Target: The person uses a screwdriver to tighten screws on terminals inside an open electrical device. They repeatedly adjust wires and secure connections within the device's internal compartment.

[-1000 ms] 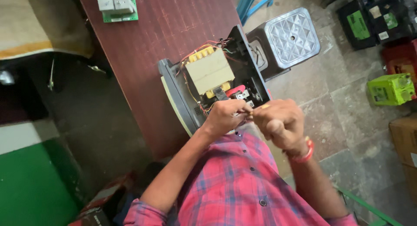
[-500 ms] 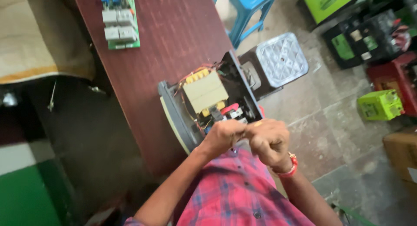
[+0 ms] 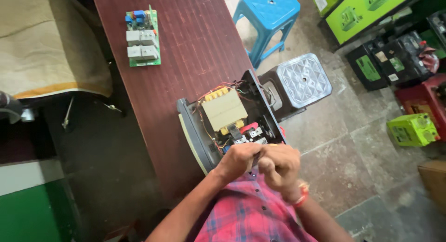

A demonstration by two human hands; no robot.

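Both hands were seen pressed together at the near edge of an opened black electrical unit (image 3: 231, 125) with a beige transformer block and red and orange wiring inside, which was set on a dark reddish wooden table (image 3: 186, 51). The left hand (image 3: 239, 161) and right hand (image 3: 279, 166) were curled tight, knuckle to knuckle; whatever was pinched between them could not be made out. Well beyond the hands, a green circuit board (image 3: 141, 36) was laid on the table. A grey plastic stool (image 3: 297, 84) and a blue plastic stool (image 3: 267, 14) were stood to the right.
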